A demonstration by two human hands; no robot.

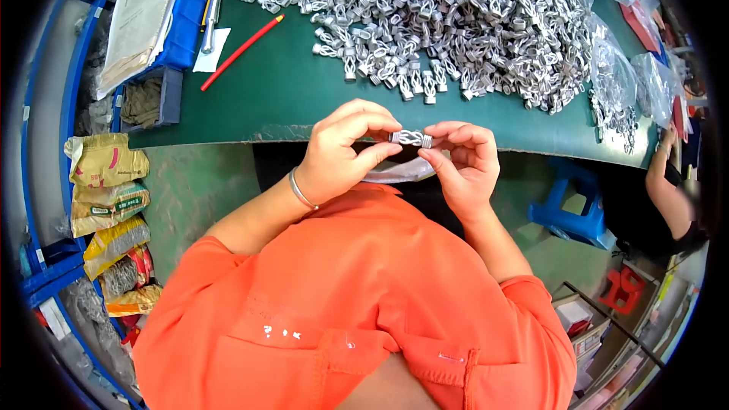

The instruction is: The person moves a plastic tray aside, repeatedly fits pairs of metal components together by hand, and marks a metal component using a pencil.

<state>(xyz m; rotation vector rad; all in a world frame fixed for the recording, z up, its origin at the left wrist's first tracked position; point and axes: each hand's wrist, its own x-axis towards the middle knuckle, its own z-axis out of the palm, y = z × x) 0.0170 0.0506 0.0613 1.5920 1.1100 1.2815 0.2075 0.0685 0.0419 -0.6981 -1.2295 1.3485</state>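
Observation:
A small silver metal piece with ribbed ends and twisted open strands (411, 138) is held level between my two hands, just over the table's front edge. My left hand (343, 144) pinches its left end between thumb and fingers. At its right end, the thumb and fingers of my right hand (469, 163) are closed on it. Beyond my hands a large heap of similar silver metal pieces (456, 23) covers much of the green table (266, 99). Its nearest pieces lie a little way past my fingers.
A red pencil (243, 52) lies left of the heap, near a blue bin (190, 15) with papers on it. Plastic bags (613, 68) sit at the table's right. A blue stool (569, 205) stands below, beside another person's arm (668, 197). Sacks (110, 197) line the left.

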